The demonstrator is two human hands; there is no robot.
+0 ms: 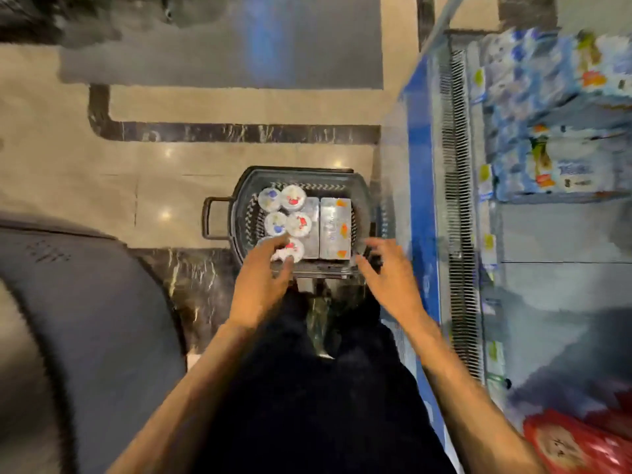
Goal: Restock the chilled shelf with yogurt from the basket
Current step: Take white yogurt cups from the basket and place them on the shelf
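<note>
A dark plastic basket stands on the floor in front of my legs. Inside it are several round white yogurt cups with red or blue lids on the left, and silvery rectangular yogurt packs on the right. My left hand hovers over the nearest cup, fingers spread and touching its rim; no grip is visible. My right hand is open over the basket's near right corner, holding nothing. The chilled shelf runs along the right, with a bare grey stretch in its middle.
Blue and white packs fill the far part of the shelf, and a red packet lies at its near end. A black vent grille and blue edge strip line the chiller front. A dark rounded object sits at left.
</note>
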